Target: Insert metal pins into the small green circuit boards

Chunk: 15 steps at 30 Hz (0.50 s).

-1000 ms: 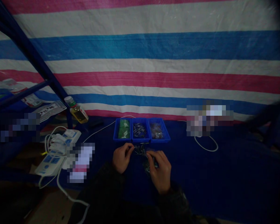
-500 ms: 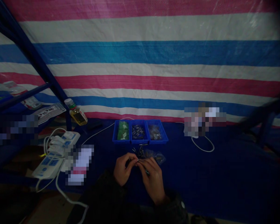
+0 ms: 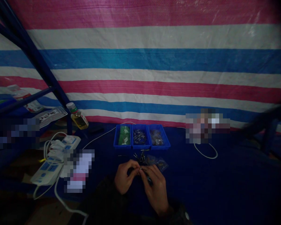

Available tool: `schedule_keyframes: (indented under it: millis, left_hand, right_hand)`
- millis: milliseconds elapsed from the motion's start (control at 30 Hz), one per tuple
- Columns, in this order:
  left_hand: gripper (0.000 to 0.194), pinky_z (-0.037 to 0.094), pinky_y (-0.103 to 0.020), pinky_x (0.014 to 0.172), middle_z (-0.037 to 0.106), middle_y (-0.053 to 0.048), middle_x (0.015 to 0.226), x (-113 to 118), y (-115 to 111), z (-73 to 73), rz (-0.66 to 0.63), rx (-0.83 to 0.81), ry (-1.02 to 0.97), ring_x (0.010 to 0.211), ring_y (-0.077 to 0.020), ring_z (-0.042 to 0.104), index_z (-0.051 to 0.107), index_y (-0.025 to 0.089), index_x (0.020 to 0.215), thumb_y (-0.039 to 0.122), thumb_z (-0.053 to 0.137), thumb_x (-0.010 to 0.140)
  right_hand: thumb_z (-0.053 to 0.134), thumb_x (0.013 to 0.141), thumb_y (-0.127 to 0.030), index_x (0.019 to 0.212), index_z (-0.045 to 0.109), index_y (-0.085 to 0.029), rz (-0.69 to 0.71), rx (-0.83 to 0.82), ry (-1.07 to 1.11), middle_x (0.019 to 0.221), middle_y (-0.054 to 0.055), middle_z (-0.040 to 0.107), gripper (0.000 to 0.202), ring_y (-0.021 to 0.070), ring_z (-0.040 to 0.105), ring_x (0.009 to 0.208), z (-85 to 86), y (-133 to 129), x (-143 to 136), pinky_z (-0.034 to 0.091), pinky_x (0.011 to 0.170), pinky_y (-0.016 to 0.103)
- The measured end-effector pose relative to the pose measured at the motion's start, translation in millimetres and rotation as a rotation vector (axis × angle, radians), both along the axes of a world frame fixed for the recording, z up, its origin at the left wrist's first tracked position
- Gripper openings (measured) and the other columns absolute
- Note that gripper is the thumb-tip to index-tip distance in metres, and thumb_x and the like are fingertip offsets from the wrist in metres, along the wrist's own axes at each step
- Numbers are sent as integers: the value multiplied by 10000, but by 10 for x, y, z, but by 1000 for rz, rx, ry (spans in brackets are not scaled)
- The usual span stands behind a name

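My left hand (image 3: 125,178) and my right hand (image 3: 156,190) meet over the near part of the blue table, fingertips pinched together. Between them shows a tiny pale tip; the rest is covered by the fingers, so its kind cannot be told. Something dark with a faint glint shows beneath my right hand's fingers. Just beyond the hands lie several loose dark metal pins (image 3: 142,155) and clear plastic bags (image 3: 162,164) with small pieces inside. Behind these stand three joined blue bins: one with green packets (image 3: 125,136), one with metal pins (image 3: 140,136), one with small clear bags (image 3: 157,137).
To the left are a white power strip (image 3: 46,170) with plugs and cables, a blurred-out flat item (image 3: 81,170) and a bottle of yellow liquid (image 3: 78,118). A white cable loop (image 3: 206,156) lies right. Striped sheeting (image 3: 154,87) hangs behind; a blue metal frame (image 3: 37,62) rises left.
The whole view has shifted, so the bins, table and hands appear slightly lower. Both hands keep their fingertips together in much the same pose.
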<state>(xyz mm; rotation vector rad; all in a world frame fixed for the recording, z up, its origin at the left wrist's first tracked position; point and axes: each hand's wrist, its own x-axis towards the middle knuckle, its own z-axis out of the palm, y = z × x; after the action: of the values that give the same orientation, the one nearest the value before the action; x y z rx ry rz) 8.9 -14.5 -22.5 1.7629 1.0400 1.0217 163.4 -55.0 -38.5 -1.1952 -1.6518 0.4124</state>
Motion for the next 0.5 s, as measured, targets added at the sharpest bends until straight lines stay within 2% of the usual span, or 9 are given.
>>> schedule_keyframes:
  millis: [167,267,400,500]
  left_hand:
    - [162,528,-262,734,724,-30,738,18,-21,18,3,35,54,717,-173,696,667,188,822,272,611,949]
    - [199,528,-270,730,725,-38,730,11,-33,51,9,61,62,711,-177,693,677,186,814,306,603,955]
    - [154,526,-273,717,728,-27,730,-35,-33,59,94,75,9,693,-175,697,679,178,964,303,589,958]
    - [166,525,-277,720,745,-29,776,-65,-25,36,117,90,18,716,-178,698,692,184,1042,286,614,938]
  right_hand:
    - [507,1024,-203,1047,685,-234,-36,-2,24,977,64,717,182,217,682,894,11,-14,6,547,786,353]
    - [509,1025,-223,985,649,-223,-98,-22,59,914,51,709,146,199,689,835,-5,-7,9,544,748,314]
    - [523,1028,-261,917,627,-224,-99,-52,49,797,13,698,156,170,684,695,-42,14,7,527,654,275]
    - [526,1030,-278,903,646,-222,-48,-25,32,796,17,714,184,175,703,703,-67,21,2,547,673,282]
